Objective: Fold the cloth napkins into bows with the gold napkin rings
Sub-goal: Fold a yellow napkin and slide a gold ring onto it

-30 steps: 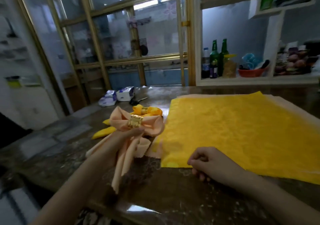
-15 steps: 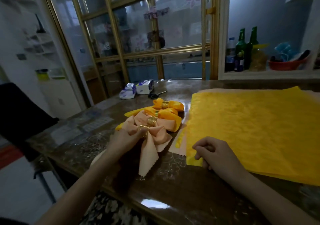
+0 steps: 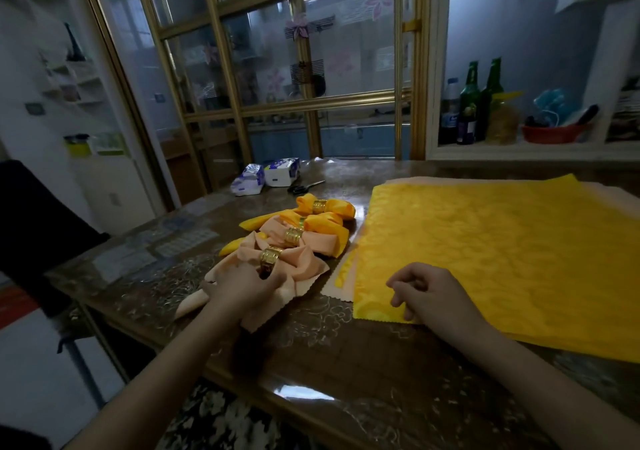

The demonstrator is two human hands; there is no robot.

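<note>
Your left hand [image 3: 242, 287] grips the nearest peach bow [image 3: 301, 267] just below its ring [image 3: 271, 257], fingers curled round the gathered cloth. The bow lies on the table [image 3: 346, 366], its tails running back under your palm.

Three more ringed bows lie just beyond your left hand, touching one another: a second peach bow [image 3: 320, 243], then two yellow bows [image 3: 337, 207].

Your right hand [image 3: 427, 297] is well apart from your left. It rests on the near left corner of the flat yellow napkin [image 3: 502, 259] with its fingers loosely curled and nothing in its grip. A peach napkin [image 3: 341, 278] lies flat under the yellow one, its edge showing between your hands.

Scissors [image 3: 304, 187] and two tissue packs [image 3: 266, 176] lie beyond the bows.
</note>
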